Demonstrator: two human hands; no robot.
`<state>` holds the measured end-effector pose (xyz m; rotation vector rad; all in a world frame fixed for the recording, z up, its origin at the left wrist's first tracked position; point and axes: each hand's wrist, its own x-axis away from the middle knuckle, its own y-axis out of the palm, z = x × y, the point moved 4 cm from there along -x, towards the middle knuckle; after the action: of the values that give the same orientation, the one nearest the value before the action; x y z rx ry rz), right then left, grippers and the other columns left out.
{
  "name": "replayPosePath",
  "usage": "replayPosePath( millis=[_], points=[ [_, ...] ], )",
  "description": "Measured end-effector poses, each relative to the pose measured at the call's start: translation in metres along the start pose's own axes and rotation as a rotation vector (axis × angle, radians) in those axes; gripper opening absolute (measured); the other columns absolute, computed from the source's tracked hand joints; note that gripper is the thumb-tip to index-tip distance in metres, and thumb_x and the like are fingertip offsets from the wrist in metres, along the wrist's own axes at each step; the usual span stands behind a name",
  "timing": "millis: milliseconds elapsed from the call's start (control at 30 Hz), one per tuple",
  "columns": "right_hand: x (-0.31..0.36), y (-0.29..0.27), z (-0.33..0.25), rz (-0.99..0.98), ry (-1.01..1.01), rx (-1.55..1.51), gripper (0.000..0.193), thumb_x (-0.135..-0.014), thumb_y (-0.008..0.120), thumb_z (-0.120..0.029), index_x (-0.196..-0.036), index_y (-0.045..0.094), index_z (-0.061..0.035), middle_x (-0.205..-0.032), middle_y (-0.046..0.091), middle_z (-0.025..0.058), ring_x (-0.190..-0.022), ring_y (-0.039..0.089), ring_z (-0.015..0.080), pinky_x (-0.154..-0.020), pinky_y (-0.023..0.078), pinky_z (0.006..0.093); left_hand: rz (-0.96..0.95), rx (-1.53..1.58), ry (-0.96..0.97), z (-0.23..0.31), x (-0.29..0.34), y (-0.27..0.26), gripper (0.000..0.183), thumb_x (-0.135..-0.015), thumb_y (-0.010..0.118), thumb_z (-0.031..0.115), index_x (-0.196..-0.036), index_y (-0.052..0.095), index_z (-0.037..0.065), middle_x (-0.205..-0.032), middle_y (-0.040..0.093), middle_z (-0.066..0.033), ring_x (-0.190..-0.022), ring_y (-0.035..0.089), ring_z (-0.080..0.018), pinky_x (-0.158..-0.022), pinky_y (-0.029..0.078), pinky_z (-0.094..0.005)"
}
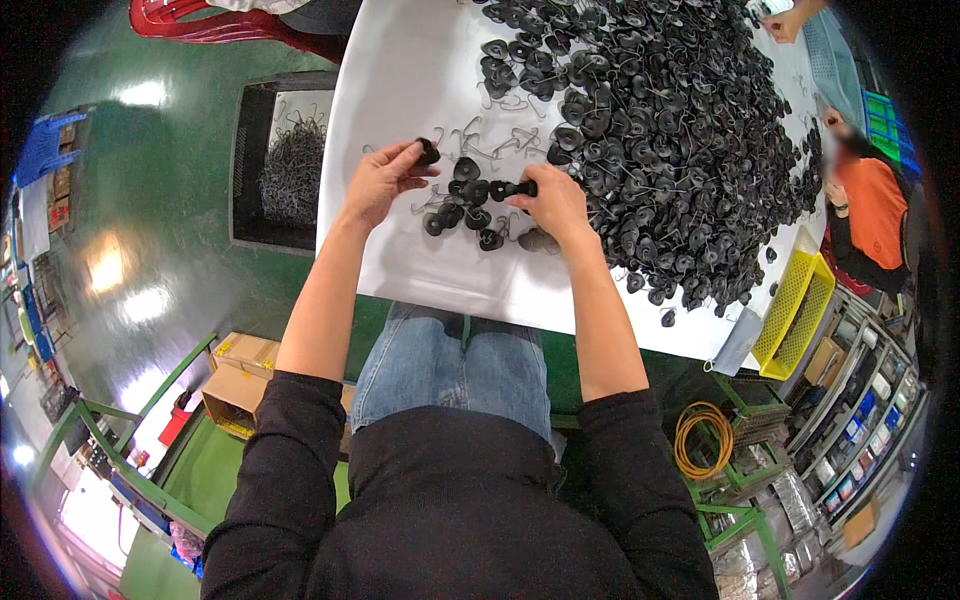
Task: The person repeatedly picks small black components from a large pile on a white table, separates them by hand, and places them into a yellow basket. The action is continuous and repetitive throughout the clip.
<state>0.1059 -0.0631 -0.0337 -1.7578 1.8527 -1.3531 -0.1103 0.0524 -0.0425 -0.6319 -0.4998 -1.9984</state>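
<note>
My left hand (380, 182) pinches a black round cap (427, 152) between thumb and fingertips above the white tabletop (420, 272). A little to the right, the fingers of my right hand (556, 204) are closed on another black cap (516, 188). Between the hands lies a small group of black round caps (450, 214), some with thin wire hooks. Just beyond them are several loose bent wire hooks (480, 143). A large pile of black caps with wire hooks (680, 150) spreads to the right of my right hand.
A dark crate of wire hooks (290, 185) stands left of the table. At the table's right edge is a yellow basket (795, 315). A person in an orange vest (868, 215) sits at the right; another hand (783, 25) reaches in at the far right.
</note>
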Motion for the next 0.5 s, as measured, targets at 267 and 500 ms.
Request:
replayPosePath(
  millis=[267, 500],
  points=[
    [0.032, -0.029, -0.003, -0.303, 0.007, -1.621, 0.025, -0.076, 0.064, -0.029, -0.084, 0.056, -0.0064, -0.072, 0.056, 0.0016, -0.069, 0.053, 0.0107, -0.047, 0.033, 0.0202, -0.138, 0.226, -0.052, 0.009, 0.007, -0.001, 0.027, -0.086, 0.057, 0.022, -0.106, 0.06, 0.004, -0.085, 0.062, -0.0037, -0.078, 0.058, -0.011, -0.064, 0.045, -0.0239],
    [-0.013, -0.001, -0.012, 0.136, 0.174, 0.065, 0.033, -0.071, 0.07, -0.034, -0.084, 0.057, -0.0067, -0.077, 0.061, 0.0085, -0.072, 0.06, 0.0267, -0.061, 0.046, 0.0348, -0.018, -0.181, -0.113, 0.007, -0.006, 0.017, 0.033, -0.079, 0.064, 0.031, -0.098, 0.057, 0.005, -0.084, 0.06, -0.0069, -0.079, 0.058, -0.017, -0.068, 0.047, -0.0318]
  ],
)
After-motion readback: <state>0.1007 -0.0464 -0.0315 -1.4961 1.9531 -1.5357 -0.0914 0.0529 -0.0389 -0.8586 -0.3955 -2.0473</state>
